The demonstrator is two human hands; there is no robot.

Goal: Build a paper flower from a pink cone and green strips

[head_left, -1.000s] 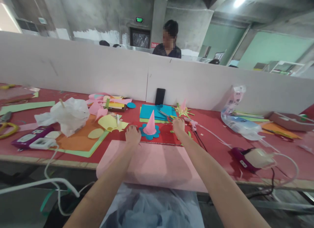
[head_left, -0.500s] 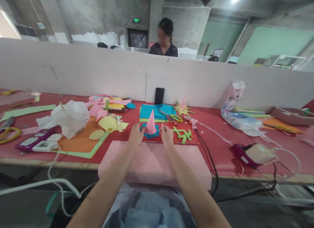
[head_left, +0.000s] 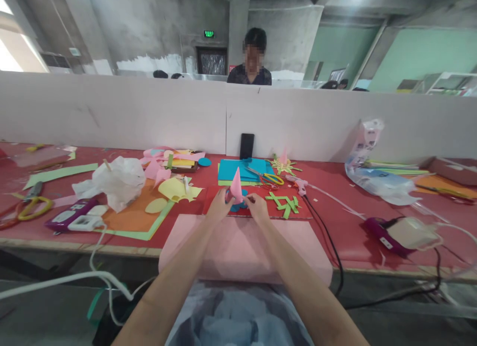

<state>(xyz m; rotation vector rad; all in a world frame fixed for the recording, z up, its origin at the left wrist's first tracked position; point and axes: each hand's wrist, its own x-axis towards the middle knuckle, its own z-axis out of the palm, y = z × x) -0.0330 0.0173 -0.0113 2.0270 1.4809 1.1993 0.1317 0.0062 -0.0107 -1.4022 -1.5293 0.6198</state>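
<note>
A pink paper cone stands on a blue flower-shaped paper base, lifted a little over a red sheet. My left hand pinches the base from the left. From the right, my right hand grips the same base with closed fingers. A large pink paper sheet lies under my forearms and hangs over the table's front edge. Green paper strips lie just right of my right hand.
Yellow-handled scissors rest on blue sheets. A glue gun with a black cord lies to the right. A white plastic bag, orange and yellow papers sit left. A phone leans on the partition; a person stands behind it.
My right hand came in from the glue gun side to the cone. Both hands closed on the blue base and raised the cone slightly off the red sheet.
</note>
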